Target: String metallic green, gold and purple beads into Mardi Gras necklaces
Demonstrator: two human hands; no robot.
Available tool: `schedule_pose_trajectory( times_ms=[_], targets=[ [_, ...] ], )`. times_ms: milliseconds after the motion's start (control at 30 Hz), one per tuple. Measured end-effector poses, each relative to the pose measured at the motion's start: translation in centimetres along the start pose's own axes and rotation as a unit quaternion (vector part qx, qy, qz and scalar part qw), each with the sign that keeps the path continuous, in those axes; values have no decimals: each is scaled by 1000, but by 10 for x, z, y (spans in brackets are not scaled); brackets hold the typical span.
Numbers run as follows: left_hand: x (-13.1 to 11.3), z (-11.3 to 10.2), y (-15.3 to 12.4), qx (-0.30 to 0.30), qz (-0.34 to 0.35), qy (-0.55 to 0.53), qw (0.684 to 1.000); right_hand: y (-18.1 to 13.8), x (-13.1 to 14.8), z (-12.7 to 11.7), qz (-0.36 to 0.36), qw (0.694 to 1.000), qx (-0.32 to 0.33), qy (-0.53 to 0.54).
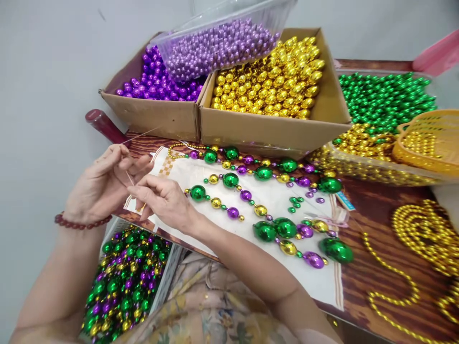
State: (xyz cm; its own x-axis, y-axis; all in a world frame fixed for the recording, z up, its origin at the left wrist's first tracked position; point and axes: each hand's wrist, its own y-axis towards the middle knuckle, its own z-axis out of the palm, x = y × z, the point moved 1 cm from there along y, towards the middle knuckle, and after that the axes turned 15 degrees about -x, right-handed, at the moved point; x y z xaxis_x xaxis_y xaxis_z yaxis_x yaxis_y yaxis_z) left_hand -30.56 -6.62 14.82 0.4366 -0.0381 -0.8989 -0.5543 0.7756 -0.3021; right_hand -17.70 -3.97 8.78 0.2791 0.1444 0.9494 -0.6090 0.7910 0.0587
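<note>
My left hand (102, 184) is at the table's left edge, fingers pinched on a thin needle (138, 136) that slants up to the right. My right hand (163, 200) sits just beside it, fingertips pinched on the thread (129, 178) between the two hands. Strands of green, gold and purple beads (247, 196) lie on a white cloth (272, 200) to the right of my hands. A red bead bracelet (79, 223) is on my left wrist.
Cardboard boxes of purple beads (158, 79) and gold beads (272, 79) stand behind the cloth, a clear tub of lilac beads (218, 45) on top. Green beads (385, 95), an orange basket (428, 138) and gold strands (419, 239) lie right. A bin of finished strands (124, 282) sits below left.
</note>
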Motion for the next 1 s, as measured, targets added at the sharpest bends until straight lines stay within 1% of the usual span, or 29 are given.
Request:
schedule_pose_trajectory(
  times_ms=[67,100,167,200,267,333,467,567,633,700,767,933,1000],
  targets=[
    [-9,2,7,20,-20,-15,999,-2,-6,2,44,999,-9,25],
    [-14,3,12,35,-16,-10,999,-3,-9,4,76,996,-8,45],
    [-25,4,22,58,18,16,998,-7,-14,7,141,986,-4,88],
    [-29,5,29,64,41,33,997,-8,-16,9,160,982,-9,103],
    [-35,7,41,64,80,62,993,-9,-19,9,162,981,-27,107],
    [-36,10,54,49,102,84,990,-6,-22,7,139,986,-49,83],
    [-39,13,84,-15,159,105,982,0,-29,0,120,989,-78,26],
    [-50,10,110,-43,228,120,965,-2,-31,-4,122,988,-89,-17],
    [-59,7,126,-59,260,127,955,-6,-32,-6,132,986,-96,-33],
    [-65,6,139,-83,263,137,951,-9,-32,-8,137,984,-105,-37],
    [-65,9,148,-104,248,145,952,-10,-32,-9,135,984,-112,-36],
    [-48,18,167,-176,200,150,952,-8,-37,-14,122,983,-128,-52],
    [-40,22,175,-188,190,151,951,-6,-39,-16,125,981,-141,-52]
  ],
)
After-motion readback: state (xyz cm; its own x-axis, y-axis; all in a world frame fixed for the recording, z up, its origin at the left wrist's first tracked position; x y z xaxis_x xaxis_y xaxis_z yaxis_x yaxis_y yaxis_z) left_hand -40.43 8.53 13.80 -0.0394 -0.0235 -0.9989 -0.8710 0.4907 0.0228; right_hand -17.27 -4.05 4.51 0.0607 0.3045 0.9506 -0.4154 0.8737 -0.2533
